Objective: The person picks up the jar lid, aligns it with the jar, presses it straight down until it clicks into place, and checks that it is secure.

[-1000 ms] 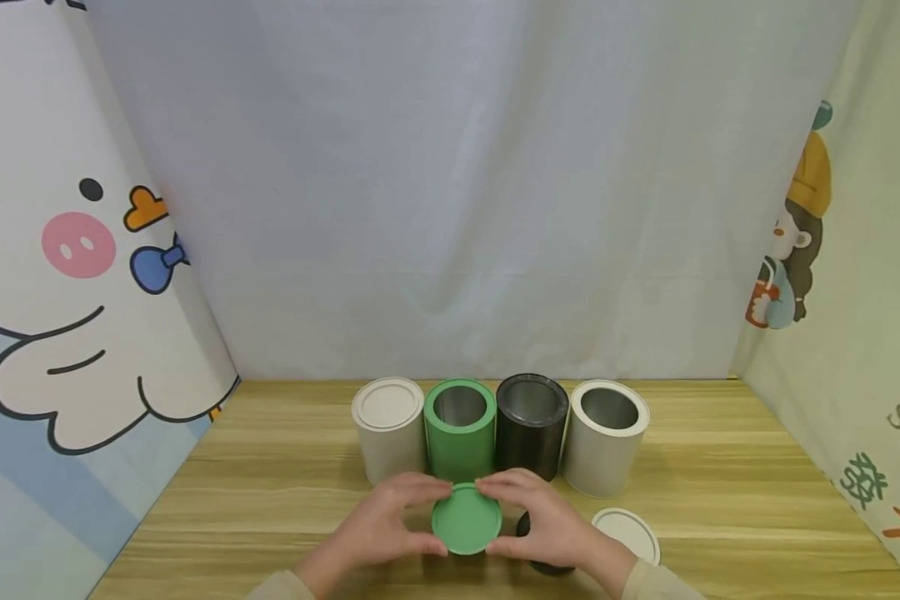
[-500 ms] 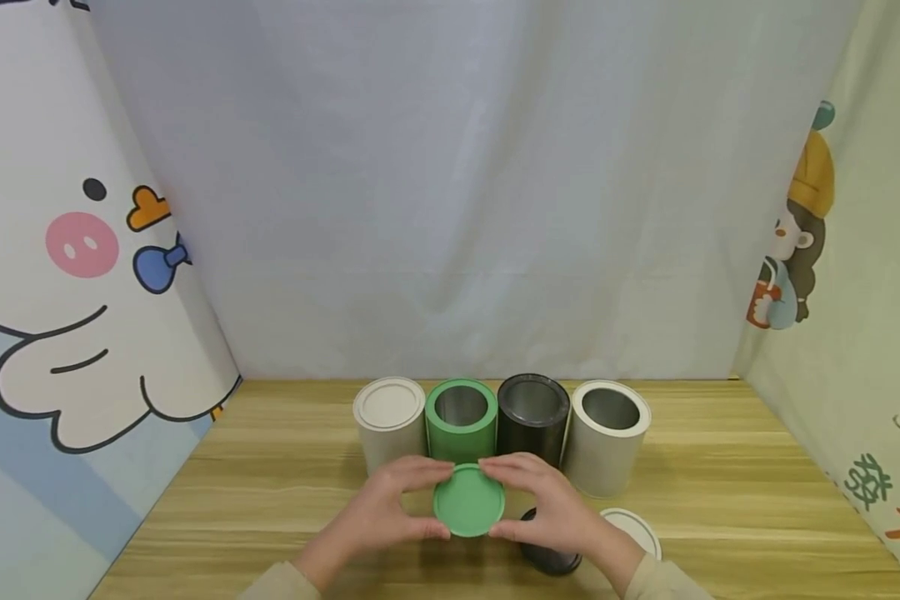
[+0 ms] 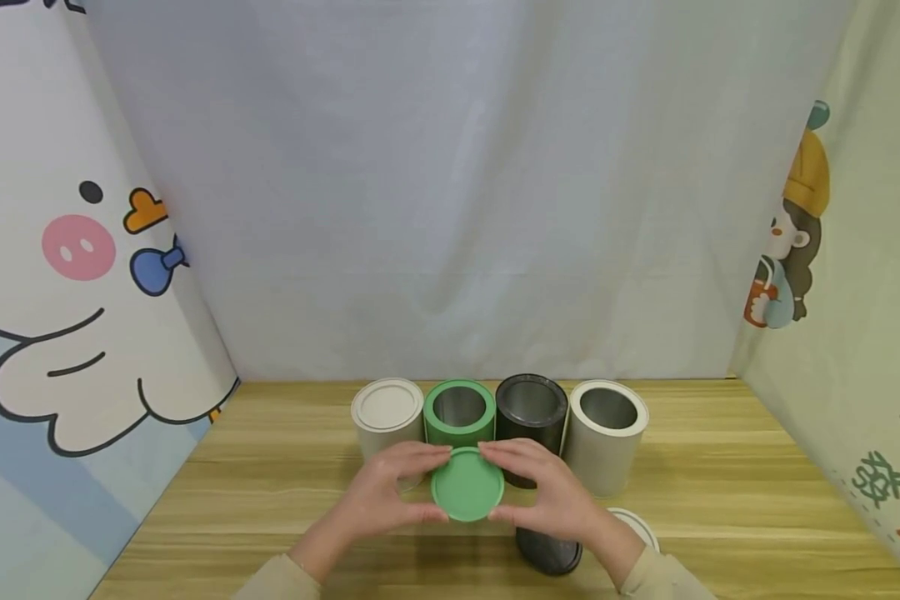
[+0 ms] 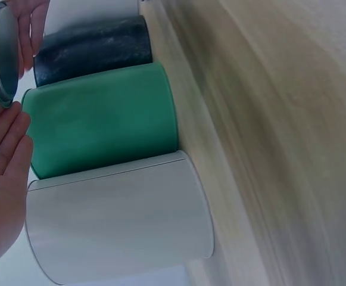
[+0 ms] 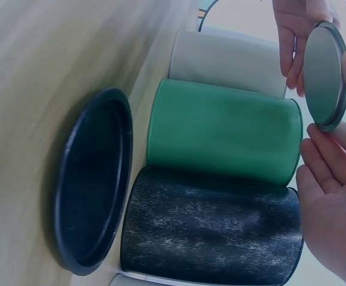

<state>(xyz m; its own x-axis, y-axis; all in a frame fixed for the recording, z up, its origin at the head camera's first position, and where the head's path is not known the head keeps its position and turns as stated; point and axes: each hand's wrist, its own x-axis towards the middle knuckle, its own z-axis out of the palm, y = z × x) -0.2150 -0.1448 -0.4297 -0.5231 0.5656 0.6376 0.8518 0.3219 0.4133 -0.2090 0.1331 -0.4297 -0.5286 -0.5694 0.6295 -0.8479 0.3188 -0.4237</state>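
Both hands pinch a round green lid (image 3: 468, 485) by its edge, the left hand (image 3: 390, 496) on one side and the right hand (image 3: 547, 496) on the other. Fingertips are at the far edge and thumbs at the near edge. The lid is raised off the table, in front of the green can (image 3: 438, 429), whose top is uncovered. In the left wrist view the lid (image 4: 5, 53) shows side-on, level with the can's top end. Its grey underside (image 5: 321, 77) faces the right wrist camera.
Left of the green can stands a white can (image 3: 387, 408) with a covered top. On its right are a black can (image 3: 528, 437) and an uncovered white can (image 3: 603, 458). A black lid (image 3: 549, 552) and a partly hidden white lid (image 3: 636, 525) lie on the wooden table (image 3: 720, 467).
Both hands have moved up and forward with the green lid, bringing it closer to the green can. The black lid shows more from behind the right hand; the cans have stayed put.
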